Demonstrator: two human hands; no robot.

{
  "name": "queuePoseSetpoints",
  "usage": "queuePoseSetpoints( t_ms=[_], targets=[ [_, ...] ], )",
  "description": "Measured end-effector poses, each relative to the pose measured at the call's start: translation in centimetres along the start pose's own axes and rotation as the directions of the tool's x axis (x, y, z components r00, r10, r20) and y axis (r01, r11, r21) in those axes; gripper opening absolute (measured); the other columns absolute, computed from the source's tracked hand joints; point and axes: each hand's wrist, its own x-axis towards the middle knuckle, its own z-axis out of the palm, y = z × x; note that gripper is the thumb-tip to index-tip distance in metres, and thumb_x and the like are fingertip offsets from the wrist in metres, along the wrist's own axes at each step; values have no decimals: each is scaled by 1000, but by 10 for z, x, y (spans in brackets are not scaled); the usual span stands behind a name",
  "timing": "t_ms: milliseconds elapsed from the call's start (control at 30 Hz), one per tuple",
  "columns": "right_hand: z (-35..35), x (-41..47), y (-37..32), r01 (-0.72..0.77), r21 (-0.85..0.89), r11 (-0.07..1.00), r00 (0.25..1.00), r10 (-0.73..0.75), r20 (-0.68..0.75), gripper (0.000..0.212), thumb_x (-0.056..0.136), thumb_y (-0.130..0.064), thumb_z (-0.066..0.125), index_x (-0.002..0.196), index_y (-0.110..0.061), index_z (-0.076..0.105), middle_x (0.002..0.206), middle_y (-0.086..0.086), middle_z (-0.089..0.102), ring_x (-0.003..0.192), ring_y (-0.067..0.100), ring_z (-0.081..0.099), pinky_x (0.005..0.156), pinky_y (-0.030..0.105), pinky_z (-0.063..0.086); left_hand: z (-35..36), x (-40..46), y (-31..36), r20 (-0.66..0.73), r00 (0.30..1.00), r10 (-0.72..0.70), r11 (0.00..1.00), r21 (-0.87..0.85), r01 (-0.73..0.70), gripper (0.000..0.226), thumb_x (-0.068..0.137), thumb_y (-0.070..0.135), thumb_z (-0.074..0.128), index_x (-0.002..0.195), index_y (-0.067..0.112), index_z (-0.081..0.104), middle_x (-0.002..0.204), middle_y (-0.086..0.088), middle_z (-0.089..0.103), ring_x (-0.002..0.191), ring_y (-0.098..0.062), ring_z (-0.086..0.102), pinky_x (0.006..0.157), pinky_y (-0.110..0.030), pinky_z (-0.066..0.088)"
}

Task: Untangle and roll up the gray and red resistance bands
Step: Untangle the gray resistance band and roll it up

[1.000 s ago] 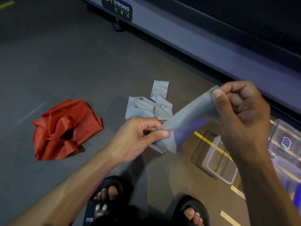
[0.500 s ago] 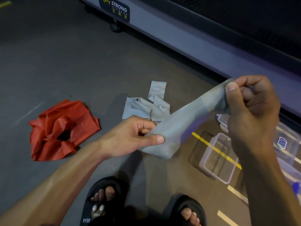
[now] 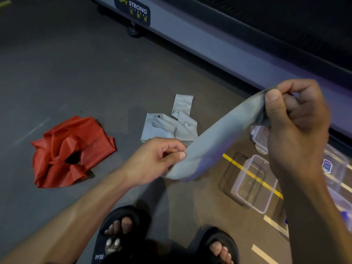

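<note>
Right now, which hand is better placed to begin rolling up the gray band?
Probably the right hand: it pinches the raised end of the gray resistance band, while the left hand grips it lower, toward the tangled part on the floor.

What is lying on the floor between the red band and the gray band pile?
Only bare dark floor separates the red band from the gray band, in the head view.

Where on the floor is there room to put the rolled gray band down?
Bare dark floor lies beyond the crumpled red resistance band, up to the treadmill frame. A narrower strip separates it from the gray resistance band. Crowded on the right: clear plastic containers.
</note>
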Motion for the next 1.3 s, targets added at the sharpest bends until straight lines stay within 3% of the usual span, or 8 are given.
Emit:
queuePoseSetpoints(
  t_ms=[267, 467, 700, 800, 900, 1033, 1133, 1300],
  targets=[
    [8, -4, 3, -35, 14, 999, 998, 34, 53, 19, 104, -8, 56, 102, -26, 54, 77, -19, 64, 75, -1, 59, 69, 17, 47, 14, 14, -13, -265, 962, 60, 972, 234, 4, 12, 99, 14, 61, 97, 24, 67, 80, 8, 71, 67, -17, 65, 66, -34, 52],
    [9, 3, 11, -84, -62, 995, 996, 82, -28, 17, 105, -12, 55, 100, -28, 54, 76, -25, 63, 76, -6, 59, 69, 16, 48, 19, 4, -15, -177, 979, 97, 986, -117, -119, 18, 98, 11, 55, 94, 27, 46, 70, -6, 49, 60, -17, 37, 55, -28, 32],
    [13, 2, 17, -91, -61, 994, 996, 89, -32, 10, 104, -16, 57, 101, -25, 55, 72, -18, 63, 70, 1, 57, 64, 23, 47, 16, -2, -16, -140, 979, 151, 985, 100, -138, 43, 97, -4, 59, 89, 38, 64, 81, 29, 63, 77, 10, 58, 73, -10, 40],
    [13, 1, 17, -98, -56, 994, 995, 97, -18, 6, 105, -16, 57, 104, -22, 55, 73, -20, 63, 70, -1, 57, 62, 22, 47, 20, -2, -17, -119, 983, 143, 982, 143, -126, 20, 94, 17, 67, 100, 36, 68, 95, 26, 66, 87, 0, 63, 78, -16, 45],
    [15, -1, 14, -85, -39, 996, 996, 85, -4, 8, 105, -15, 57, 103, -23, 55, 73, -17, 63, 71, 1, 58, 63, 21, 46, 22, 1, -20, -161, 985, 69, 989, 140, -46, 31, 78, 39, 83, 102, 45, 63, 109, 23, 65, 98, -9, 65, 86, -25, 50],
    [19, -2, 10, -77, -18, 997, 997, 77, 19, 13, 104, -13, 58, 101, -25, 55, 73, -15, 62, 70, 1, 56, 65, 18, 44, 22, 5, -19, -137, 990, 19, 999, -47, -26, 17, 82, 47, 76, 90, 35, 69, 85, 6, 67, 75, -11, 58, 70, -40, 49],
    [18, -1, 10, -81, -10, 997, 996, 81, 26, 8, 104, -13, 57, 103, -21, 55, 75, -13, 62, 71, 3, 57, 66, 19, 44, 22, 4, -16, -134, 990, -40, 978, -207, 11, 21, 96, 40, 56, 83, 32, 71, 74, 1, 60, 68, -11, 52, 64, -31, 43],
    [18, -3, 10, -83, -15, 996, 995, 83, 53, 6, 104, -14, 57, 106, -18, 54, 78, -12, 62, 76, 5, 59, 68, 21, 45, 20, 6, -19, -160, 987, -18, 991, -135, -4, 22, 95, 19, 58, 86, 31, 74, 88, -2, 74, 74, -32, 64, 72, -49, 52]
  ],
)
